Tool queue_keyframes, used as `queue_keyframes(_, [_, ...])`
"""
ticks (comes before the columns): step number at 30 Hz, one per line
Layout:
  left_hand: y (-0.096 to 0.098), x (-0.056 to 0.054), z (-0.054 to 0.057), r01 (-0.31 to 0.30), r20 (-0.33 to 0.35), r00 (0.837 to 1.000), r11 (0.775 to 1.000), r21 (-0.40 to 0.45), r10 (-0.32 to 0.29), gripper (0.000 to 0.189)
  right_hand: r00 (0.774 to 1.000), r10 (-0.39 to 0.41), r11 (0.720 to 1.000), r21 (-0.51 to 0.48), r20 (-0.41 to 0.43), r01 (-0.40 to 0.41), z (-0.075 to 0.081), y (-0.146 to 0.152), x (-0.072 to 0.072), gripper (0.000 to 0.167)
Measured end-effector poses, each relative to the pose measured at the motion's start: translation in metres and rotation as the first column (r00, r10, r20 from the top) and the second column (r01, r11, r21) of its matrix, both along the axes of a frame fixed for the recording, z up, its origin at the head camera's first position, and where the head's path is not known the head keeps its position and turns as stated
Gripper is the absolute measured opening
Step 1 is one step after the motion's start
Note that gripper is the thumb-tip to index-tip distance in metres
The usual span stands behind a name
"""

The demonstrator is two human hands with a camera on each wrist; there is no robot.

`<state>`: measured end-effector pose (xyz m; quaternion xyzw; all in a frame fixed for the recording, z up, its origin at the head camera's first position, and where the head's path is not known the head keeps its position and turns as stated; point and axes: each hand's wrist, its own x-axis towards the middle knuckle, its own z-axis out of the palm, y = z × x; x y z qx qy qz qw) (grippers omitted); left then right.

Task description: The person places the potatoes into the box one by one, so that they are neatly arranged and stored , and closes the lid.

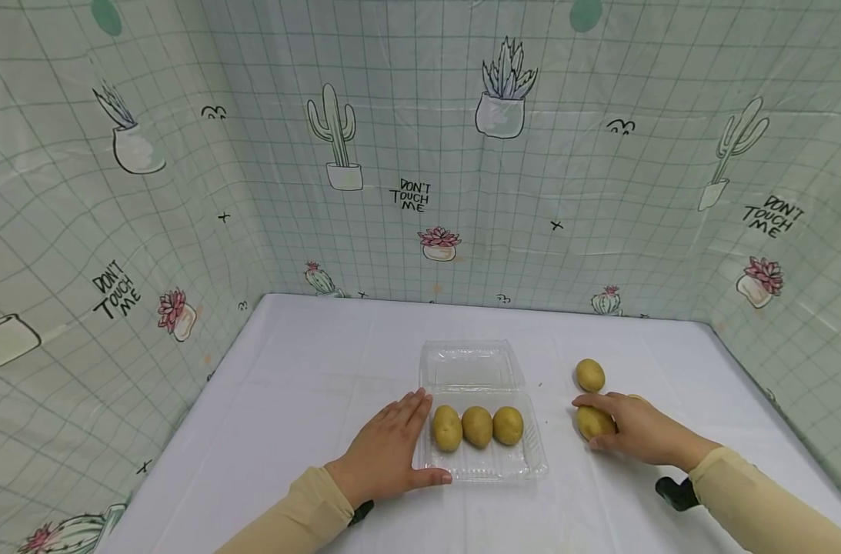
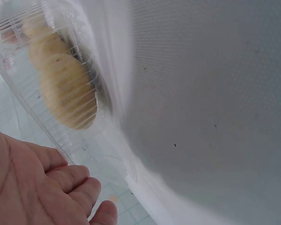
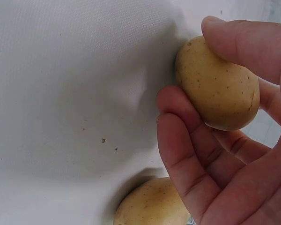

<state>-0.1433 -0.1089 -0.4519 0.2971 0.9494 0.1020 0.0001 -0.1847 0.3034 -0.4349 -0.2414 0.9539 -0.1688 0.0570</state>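
A clear plastic clamshell box [image 1: 485,468] lies with its lid folded back, and three potatoes [image 1: 478,427] sit in a row in its base. My left hand [image 1: 385,450] rests at the box's left side, fingers extended and thumb at the near corner. In the left wrist view, the fingers [image 2: 68,178] are beside the clear wall. To the right of the box, my right hand [image 1: 642,431] grips a potato [image 3: 218,84] between thumb and fingers. Another potato [image 3: 152,204] lies close by, mostly hidden behind that hand in the head view.
A loose potato [image 1: 590,375] lies on the white tablecloth [image 1: 309,369] just beyond my right hand. The raised lid [image 1: 472,365] extends toward the back. A grid-patterned curtain [image 1: 462,169] with cactus drawings encloses the table's back and sides.
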Motion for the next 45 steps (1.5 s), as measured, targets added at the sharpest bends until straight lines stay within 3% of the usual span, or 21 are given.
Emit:
queue_keyframes(9, [0.0,0.001,0.0,0.01,-0.007,1.0,1.0,0.02,-0.01,0.109,1.0,-0.006,1.0,-0.003,0.008,0.006,0.004,-0.001,0.001,0.058])
queue_keyframes(21, [0.0,0.0,-0.003,0.013,-0.015,1.0,1.0,0.015,-0.013,0.108,0.998,0.027,0.998,-0.062,-0.06,-0.031,0.029,-0.012,0.0,0.058])
queue_keyframes(26, [0.0,0.0,-0.002,0.005,-0.005,1.0,1.0,0.006,-0.005,0.108,0.993,0.076,0.992,-0.091,-0.091,-0.084,0.043,-0.029,0.001,0.054])
queue_keyframes(31, [0.0,0.0,-0.002,0.002,-0.005,1.0,1.0,-0.004,-0.002,0.108,0.992,0.106,0.987,-0.116,-0.071,-0.114,0.052,-0.051,0.003,0.054])
queue_keyframes(45, [0.0,0.0,0.0,-0.001,0.003,1.0,1.0,0.006,0.001,0.107,0.963,0.27,0.945,-0.195,0.009,-0.263,0.047,-0.116,0.01,0.06])
